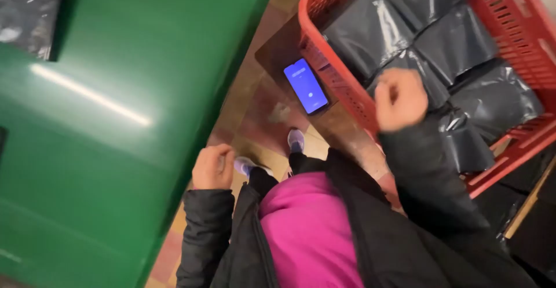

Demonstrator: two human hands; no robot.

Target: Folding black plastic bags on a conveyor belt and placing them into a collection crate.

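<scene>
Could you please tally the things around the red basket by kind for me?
Red basket: 1
Black plastic bags showing in the basket: about 6
Phone with a lit screen: 1
Total: about 8

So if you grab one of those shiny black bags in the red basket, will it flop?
Probably: the black bags look thin, wrinkled and softly bulged. Their glossy plastic may feel slippery. They seem light, but their contents are hidden.
</scene>
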